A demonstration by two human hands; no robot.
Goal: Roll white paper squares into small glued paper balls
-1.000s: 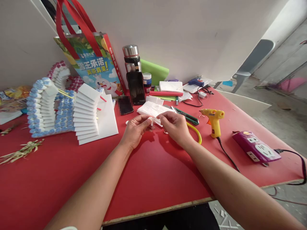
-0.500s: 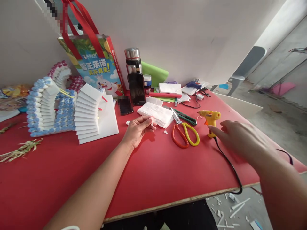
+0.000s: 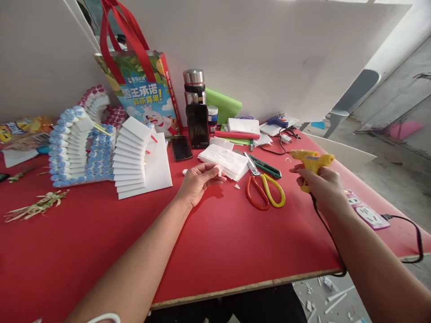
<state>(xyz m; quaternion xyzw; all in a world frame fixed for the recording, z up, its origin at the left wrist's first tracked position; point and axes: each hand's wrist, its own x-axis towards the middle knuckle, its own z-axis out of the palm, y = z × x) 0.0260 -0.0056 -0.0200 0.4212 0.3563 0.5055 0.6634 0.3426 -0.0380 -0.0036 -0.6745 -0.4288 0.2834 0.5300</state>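
My right hand [image 3: 325, 186] is wrapped round the handle of a yellow hot glue gun [image 3: 311, 160], its nozzle pointing left and its black cord hanging down over the table edge. In front of me my left hand [image 3: 200, 181] pinches a small white piece of rolled paper or tissue [image 3: 220, 170] between thumb and fingers. Just behind that hand lies a stack of white tissue sheets [image 3: 225, 159]. Scissors with one red and one yellow handle [image 3: 259, 188] rest between the hands, beside a green utility knife [image 3: 264, 166].
Left on the red table [image 3: 202, 255] stand a fanned white foam-board structure [image 3: 131, 161] and a blue-and-white one [image 3: 69, 148]. Behind are a gift bag [image 3: 144, 92], a phone [image 3: 198, 125] and a steel flask [image 3: 194, 78]. A pink-edged card [image 3: 368, 215] lies right.
My right hand has closed on the glue gun and raised it off the table. My left hand keeps its pinch. The view has shifted slightly, uncovering the card at right.
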